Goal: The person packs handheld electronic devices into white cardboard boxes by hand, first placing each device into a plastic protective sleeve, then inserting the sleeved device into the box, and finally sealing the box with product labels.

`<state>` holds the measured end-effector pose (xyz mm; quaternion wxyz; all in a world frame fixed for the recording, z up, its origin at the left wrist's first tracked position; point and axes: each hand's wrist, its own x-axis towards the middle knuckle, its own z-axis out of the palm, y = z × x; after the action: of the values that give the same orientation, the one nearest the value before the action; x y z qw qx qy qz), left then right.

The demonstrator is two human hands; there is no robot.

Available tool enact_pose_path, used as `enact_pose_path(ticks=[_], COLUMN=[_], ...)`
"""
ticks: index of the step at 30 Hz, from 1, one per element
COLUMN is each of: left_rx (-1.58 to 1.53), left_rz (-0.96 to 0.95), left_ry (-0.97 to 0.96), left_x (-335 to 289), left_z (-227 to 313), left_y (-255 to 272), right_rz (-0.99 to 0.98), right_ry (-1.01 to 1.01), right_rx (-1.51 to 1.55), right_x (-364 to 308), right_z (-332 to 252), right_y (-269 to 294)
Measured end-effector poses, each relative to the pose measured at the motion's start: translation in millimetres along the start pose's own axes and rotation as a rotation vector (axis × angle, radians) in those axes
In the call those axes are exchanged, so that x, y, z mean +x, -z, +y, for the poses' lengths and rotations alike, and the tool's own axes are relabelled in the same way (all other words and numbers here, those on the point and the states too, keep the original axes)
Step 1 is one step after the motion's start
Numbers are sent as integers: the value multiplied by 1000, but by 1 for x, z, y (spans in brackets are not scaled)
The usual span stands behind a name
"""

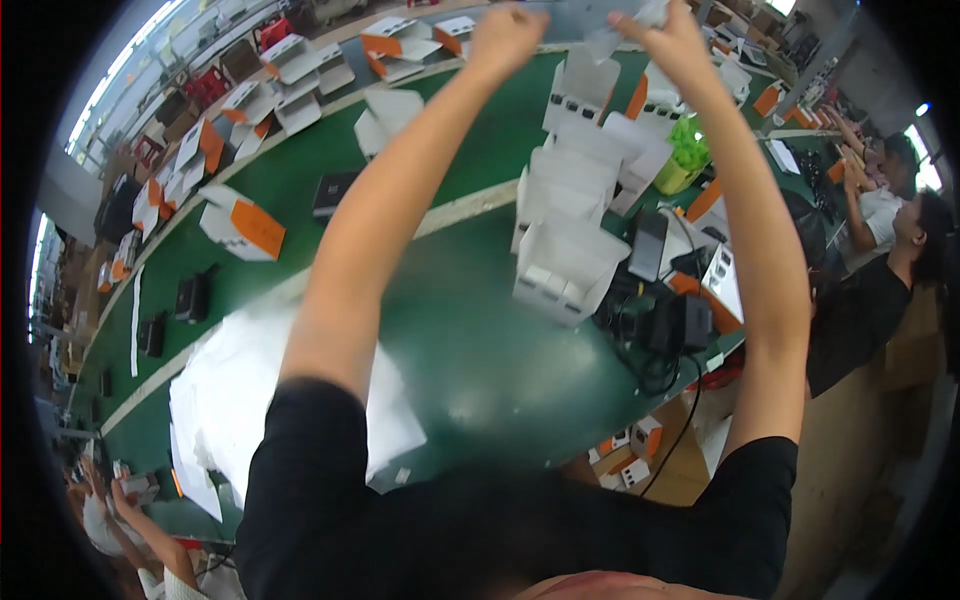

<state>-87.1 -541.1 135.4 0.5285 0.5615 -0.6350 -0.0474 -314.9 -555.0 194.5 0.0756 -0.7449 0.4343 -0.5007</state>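
Observation:
Both my arms stretch far out over the green work table. My left hand [508, 40] is closed at the top edge of the view; whatever its fingers hold is too small or hidden to name. To its right, my right hand [668, 45] is closed on a crumpled clear plastic bag [604, 44], its thumb pointing toward the left hand. Below the hands stands a row of open white boxes [568, 268], the nearest with small white compartments inside. A bright green plastic bag [684, 155] sits beside my right forearm.
White paper sheets [240, 375] lie under my left arm. Black adapters and cables [680, 322] crowd the right edge. Orange-and-white boxes [245, 225] and black devices [192, 298] stand along the left. Co-workers [880, 270] sit at the right; another's hands [125, 495] show lower left.

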Motion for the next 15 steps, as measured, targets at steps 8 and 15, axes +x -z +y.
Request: enact_pose_path(ticks=[8, 15], left_rx=[439, 242], left_rz=[-202, -273], left_ry=[186, 360], left_x=[26, -7], left_z=[-106, -94], left_y=[-57, -35], right_rz=[-420, -763], right_ry=[424, 518], right_rx=[-67, -377], right_x=[19, 24], right_z=[53, 58], right_y=[-84, -124])
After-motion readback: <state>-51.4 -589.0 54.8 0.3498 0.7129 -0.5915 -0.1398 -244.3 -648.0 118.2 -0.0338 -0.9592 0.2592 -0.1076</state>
